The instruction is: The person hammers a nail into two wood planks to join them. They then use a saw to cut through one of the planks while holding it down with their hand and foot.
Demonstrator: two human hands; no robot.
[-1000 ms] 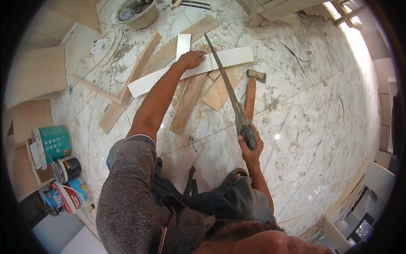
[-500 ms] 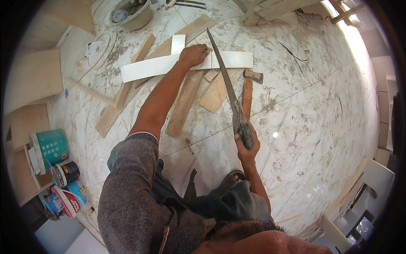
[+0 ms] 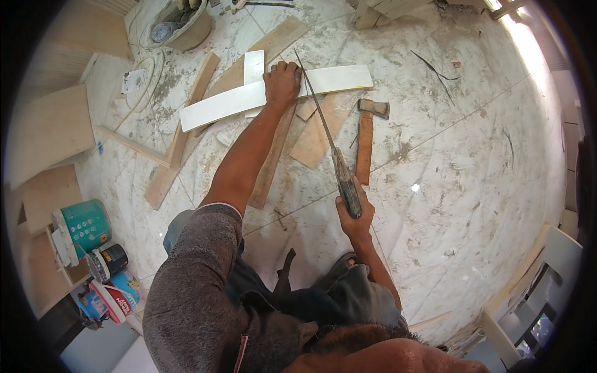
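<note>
A long white board [image 3: 339, 79] lies across several wood pieces on the floor in front of me. My left hand [image 3: 283, 84] presses on it, fingers curled over its far edge. My right hand [image 3: 356, 214] is wrapped round the dark handle of a handsaw [image 3: 328, 127]. The saw's blade, seen nearly edge-on, crosses the board right beside my left fingers; whether its teeth touch the board I cannot tell. A shorter white piece [image 3: 254, 62] sticks out beyond the board. Right of the saw, a wooden-handled hatchet [image 3: 365, 137] lies on the floor.
Bare planks [image 3: 323, 133] and a wooden strip [image 3: 180, 143] lie under and around the board. A tub [image 3: 193, 31] stands at the far left, near a pale hose [image 3: 152, 74]. Paint buckets [image 3: 87, 227] line the left side. Black strips [image 3: 438, 71] lie at the far right.
The handsaw has swung left and turned from broadside to nearly edge-on, its blade now against my left hand. My left fingers have shifted from a pinch to a grip over the board, which has tilted slightly.
</note>
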